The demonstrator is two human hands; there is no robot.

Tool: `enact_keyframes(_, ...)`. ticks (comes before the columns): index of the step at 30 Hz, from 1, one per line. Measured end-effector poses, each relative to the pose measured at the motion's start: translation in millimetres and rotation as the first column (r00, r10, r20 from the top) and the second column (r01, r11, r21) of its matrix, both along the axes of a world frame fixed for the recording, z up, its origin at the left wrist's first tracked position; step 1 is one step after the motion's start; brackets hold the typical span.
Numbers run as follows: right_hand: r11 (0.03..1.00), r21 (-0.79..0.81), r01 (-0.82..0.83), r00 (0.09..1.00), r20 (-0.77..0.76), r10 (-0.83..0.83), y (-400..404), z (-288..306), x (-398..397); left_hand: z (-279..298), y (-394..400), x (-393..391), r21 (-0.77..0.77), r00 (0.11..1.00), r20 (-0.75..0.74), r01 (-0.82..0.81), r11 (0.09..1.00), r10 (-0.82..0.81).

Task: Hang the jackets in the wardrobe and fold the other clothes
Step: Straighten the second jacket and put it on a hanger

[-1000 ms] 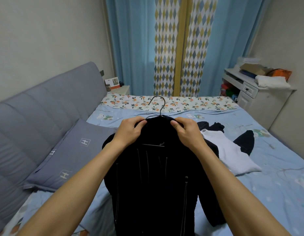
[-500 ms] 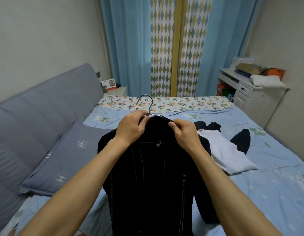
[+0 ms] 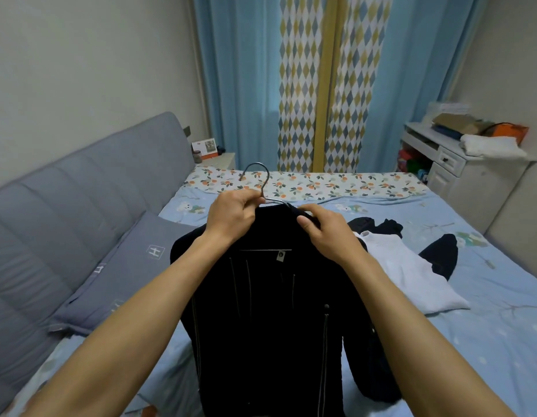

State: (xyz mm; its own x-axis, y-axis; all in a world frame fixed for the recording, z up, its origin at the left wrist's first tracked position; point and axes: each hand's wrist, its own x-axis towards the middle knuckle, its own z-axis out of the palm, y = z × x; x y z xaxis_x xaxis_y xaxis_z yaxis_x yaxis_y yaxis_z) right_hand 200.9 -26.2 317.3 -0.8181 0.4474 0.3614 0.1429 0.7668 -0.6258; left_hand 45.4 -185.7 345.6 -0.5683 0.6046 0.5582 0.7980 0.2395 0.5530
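A black jacket (image 3: 270, 320) with silver zips hangs in front of me over the bed, draped on a metal hanger (image 3: 261, 182) whose hook sticks up above the collar. My left hand (image 3: 231, 215) grips the hanger's neck together with the collar. My right hand (image 3: 324, 233) pinches the jacket's collar on the right side. A white garment (image 3: 411, 281) lies flat on the bed to the right, with a dark garment (image 3: 438, 257) partly under and beside it.
The bed (image 3: 487, 326) has a light blue printed sheet. A grey padded headboard (image 3: 65, 212) and grey pillow (image 3: 125, 266) are at the left. A white cabinet (image 3: 466, 182) with piled items stands at the right, blue curtains (image 3: 240, 85) behind.
The hanger's hook has shifted to the left and tilted. My left hand moved from the collar onto the hanger's neck. The jacket sits a little lower on the hanger.
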Motion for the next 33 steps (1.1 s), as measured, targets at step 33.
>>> enact_keyframes(33,0.611,0.209,-0.764,0.614,-0.055,0.787,-302,57,-166,28,-387,43,0.241,0.514,0.053,-0.839,0.488,0.856)
